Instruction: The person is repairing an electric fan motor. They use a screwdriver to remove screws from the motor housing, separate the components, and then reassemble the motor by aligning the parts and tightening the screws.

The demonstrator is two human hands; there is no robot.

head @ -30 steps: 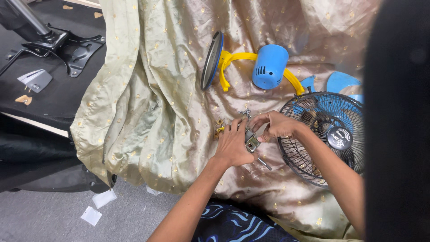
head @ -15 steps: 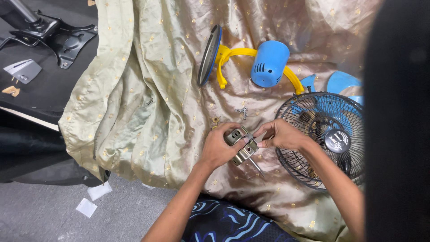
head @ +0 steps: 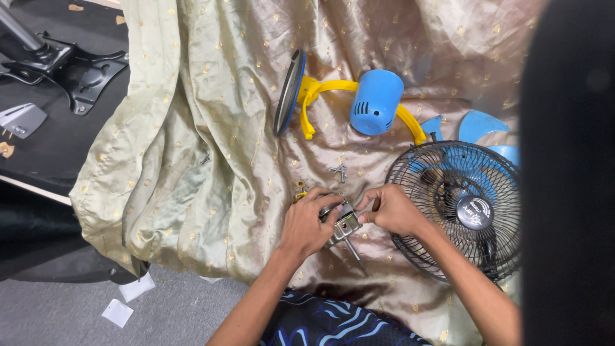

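Observation:
My left hand (head: 309, 224) and my right hand (head: 392, 209) both grip a small grey metal fan motor (head: 343, 223) with a thin shaft pointing down-right, held just above a shiny beige cloth (head: 192, 160). A few loose screws (head: 338, 170) lie on the cloth just beyond my hands. A black wire fan guard (head: 462, 208) with blue blades behind it lies right of my right hand. Farther off stand a blue motor housing (head: 375, 102) on a yellow bracket (head: 320, 90) and a round blue-rimmed base (head: 288, 93) on edge.
A black metal chair base plate (head: 83, 70) and a grey bracket (head: 20, 120) lie on a dark mat at the left. White paper scraps (head: 127, 298) lie on the grey floor. A dark shape (head: 570, 173) blocks the right side of the view.
My hands and the motor sit lower and more central than a second ago. The motor has turned in my fingers, its shaft now pointing down-right. The view has shifted slightly.

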